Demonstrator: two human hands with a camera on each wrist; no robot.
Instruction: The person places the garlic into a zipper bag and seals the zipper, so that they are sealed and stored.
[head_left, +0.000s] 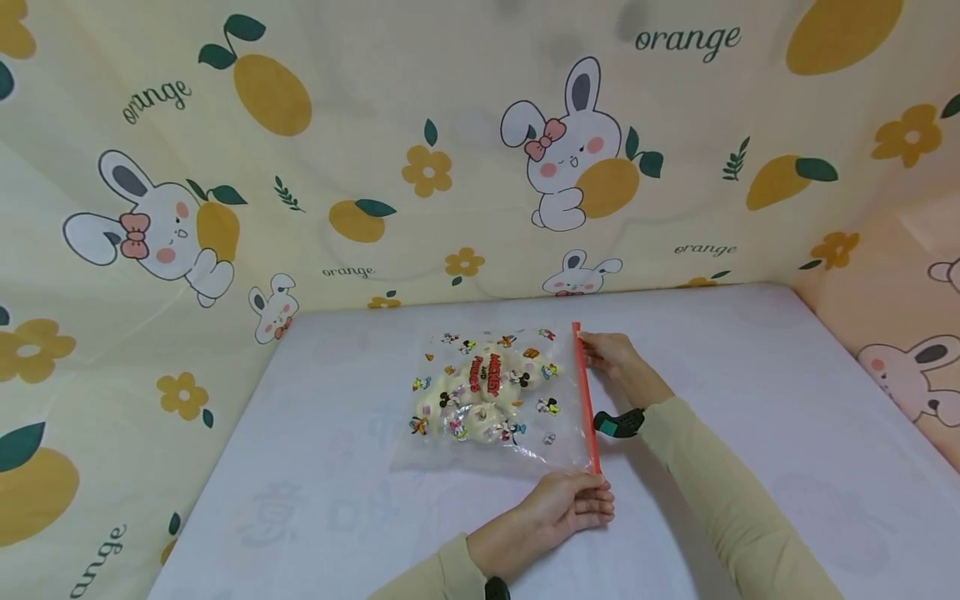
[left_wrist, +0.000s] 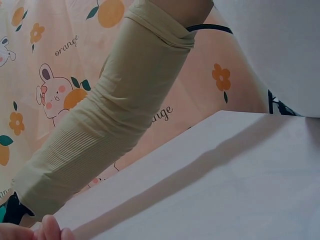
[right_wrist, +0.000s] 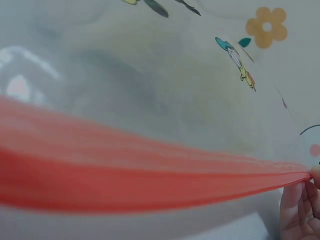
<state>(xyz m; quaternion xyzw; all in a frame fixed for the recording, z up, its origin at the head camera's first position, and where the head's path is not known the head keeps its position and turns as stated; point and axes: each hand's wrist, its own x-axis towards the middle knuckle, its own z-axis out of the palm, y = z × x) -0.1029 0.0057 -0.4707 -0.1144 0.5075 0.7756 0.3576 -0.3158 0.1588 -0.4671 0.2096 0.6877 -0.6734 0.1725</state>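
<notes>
A clear zip bag (head_left: 480, 400) printed with small cartoon figures lies on the table, with pale rounded lumps inside. Its red zip strip (head_left: 585, 400) runs along the right side. My right hand (head_left: 618, 358) pinches the strip's far end; in the right wrist view the strip (right_wrist: 150, 182) stretches to the fingers of the right hand (right_wrist: 300, 210). At the strip's near end, my left hand (head_left: 551, 517) grips the corner between thumb and fingers. Only fingertips of the left hand (left_wrist: 47, 230) show in the left wrist view, without the bag.
The white table (head_left: 315, 500) extends around the bag. Behind it hangs a cream cloth (head_left: 465, 125) with rabbits and oranges, and a similar cloth (head_left: 885, 275) stands on the right. A black wrist strap (head_left: 621, 423) sits on the right wrist, close to the red strip.
</notes>
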